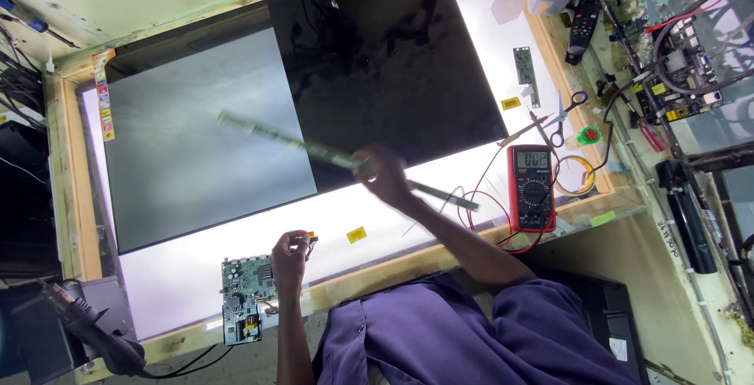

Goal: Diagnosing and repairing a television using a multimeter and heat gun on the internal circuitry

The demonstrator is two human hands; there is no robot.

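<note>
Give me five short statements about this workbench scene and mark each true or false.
1. The right hand holds a long thin strip board above the dark panel. True.
2. The left hand rests on the red multimeter. False: it is by the green circuit board, pinching a small orange-tipped part; the meter lies apart, to the right.
3. The scissors lie beyond the multimeter. True.
4. The multimeter's red lead is unplugged and coiled on the floor. False: red wire runs across the lit surface beside the meter.
5. The person wears a yellow shirt. False: the purple shirt.
</note>
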